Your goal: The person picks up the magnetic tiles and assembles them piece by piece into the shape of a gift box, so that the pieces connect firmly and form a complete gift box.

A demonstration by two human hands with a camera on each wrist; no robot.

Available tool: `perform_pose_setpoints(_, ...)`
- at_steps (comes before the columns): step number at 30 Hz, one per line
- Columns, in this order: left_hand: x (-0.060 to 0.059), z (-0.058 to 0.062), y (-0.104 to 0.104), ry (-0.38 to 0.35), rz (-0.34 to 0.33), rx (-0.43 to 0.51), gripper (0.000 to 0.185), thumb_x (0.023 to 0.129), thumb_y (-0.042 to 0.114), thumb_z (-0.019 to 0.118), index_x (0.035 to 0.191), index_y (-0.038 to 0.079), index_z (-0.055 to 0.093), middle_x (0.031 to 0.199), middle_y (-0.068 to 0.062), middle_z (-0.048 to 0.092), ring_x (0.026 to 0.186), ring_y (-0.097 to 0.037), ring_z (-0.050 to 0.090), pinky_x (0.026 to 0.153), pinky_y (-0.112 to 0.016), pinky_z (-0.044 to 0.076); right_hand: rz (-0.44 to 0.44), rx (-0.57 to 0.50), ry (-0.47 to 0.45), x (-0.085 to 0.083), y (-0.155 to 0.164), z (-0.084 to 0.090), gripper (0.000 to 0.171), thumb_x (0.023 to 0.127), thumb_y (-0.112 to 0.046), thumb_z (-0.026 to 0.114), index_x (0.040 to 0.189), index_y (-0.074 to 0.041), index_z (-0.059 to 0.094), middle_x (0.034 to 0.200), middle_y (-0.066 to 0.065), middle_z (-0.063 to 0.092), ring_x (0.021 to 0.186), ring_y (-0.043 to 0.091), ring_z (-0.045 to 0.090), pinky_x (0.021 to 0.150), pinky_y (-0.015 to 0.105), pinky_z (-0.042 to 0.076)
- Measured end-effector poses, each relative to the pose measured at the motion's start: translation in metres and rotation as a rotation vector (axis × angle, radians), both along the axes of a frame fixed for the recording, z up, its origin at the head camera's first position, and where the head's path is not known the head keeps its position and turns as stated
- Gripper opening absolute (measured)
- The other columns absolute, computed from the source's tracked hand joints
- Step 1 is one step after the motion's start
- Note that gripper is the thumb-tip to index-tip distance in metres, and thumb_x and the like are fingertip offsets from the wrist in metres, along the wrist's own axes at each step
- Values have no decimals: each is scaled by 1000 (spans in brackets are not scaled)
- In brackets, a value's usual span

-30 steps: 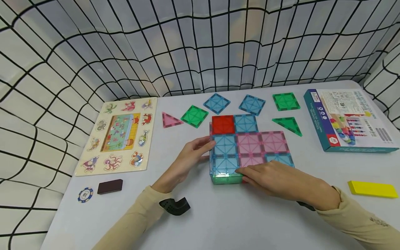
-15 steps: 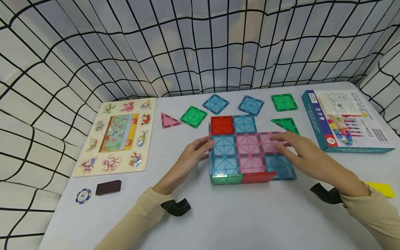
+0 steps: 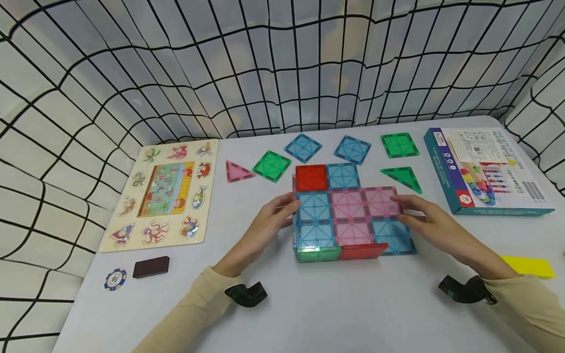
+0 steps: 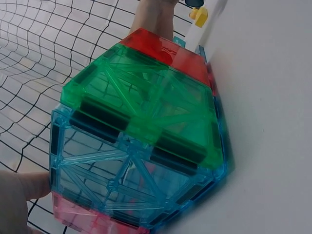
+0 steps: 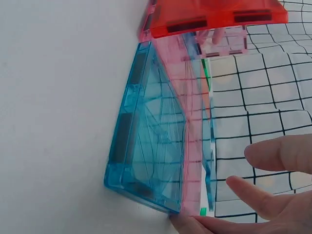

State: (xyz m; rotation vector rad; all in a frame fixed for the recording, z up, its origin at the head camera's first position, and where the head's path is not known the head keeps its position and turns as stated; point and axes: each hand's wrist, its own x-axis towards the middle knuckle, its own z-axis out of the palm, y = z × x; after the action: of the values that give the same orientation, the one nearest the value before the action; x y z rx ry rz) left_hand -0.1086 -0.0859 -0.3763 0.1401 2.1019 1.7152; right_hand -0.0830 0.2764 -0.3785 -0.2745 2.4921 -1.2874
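Note:
Translucent magnetic tiles lie joined in a flat base of blue tiles [image 3: 315, 206] and pink tiles [image 3: 348, 203], with a red tile [image 3: 311, 178] at the back left. Along the front edge stand a green tile [image 3: 319, 254] and a red tile [image 3: 364, 251], the red one leaning outward. My left hand [image 3: 267, 220] holds the upright tiles on the left side, thumb over their top edge and fingers outside. My right hand [image 3: 430, 223] is at the base's right edge, fingers spread, fingertips right at the pink corner tile and beside the blue tile [image 5: 156, 126].
Behind the build lie loose blue tiles [image 3: 303, 148], green squares [image 3: 271, 166], a green triangle [image 3: 403, 178] and a pink triangle [image 3: 238, 171]. A puzzle board [image 3: 205, 196] is left; a box [image 3: 490, 169] and yellow block [image 3: 529, 266] are right. A dark block [image 3: 151, 267] and poker chip [image 3: 115, 279] lie front left.
My right hand has left the front red tile and moved right and back to the base's right edge. The red tile's right end now swings outward. My left hand keeps its place.

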Motion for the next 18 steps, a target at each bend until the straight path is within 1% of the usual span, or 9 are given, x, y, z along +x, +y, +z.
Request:
perform_pose_setpoints(6,0,-1,-14,-11,-7,-22,64,110,33,50,162,1,31,158,-19,42,141,-36,47,115,-53,44,-1,-40,2,-2,-8,1,52,111,-15,51,158,1,38,159,29,37,146,51,33,109,71,39)
perform_pose_setpoints(12,1,0,-38,-17,-2,-31,63,110,31,49,161,-1,31,160,-20,40,142,-37,45,117,-54,41,19,-139,-27,-6,-24,4,51,110,-17,50,157,2,39,158,29,38,147,52,31,110,76,33)
perform_pose_setpoints(14,2,1,-45,-20,-2,-30,63,111,31,48,161,-2,30,160,-20,39,143,-38,44,117,-54,40,18,-158,-43,-7,-29,5,51,110,-17,50,156,1,40,158,28,39,147,51,31,111,77,31)
perform_pose_setpoints(18,3,2,-55,-25,-4,-33,63,111,31,48,161,-3,29,161,-21,38,143,-38,43,117,-54,40,17,-187,-58,-9,-35,4,51,110,-18,49,156,1,40,157,28,41,146,50,35,112,75,31)
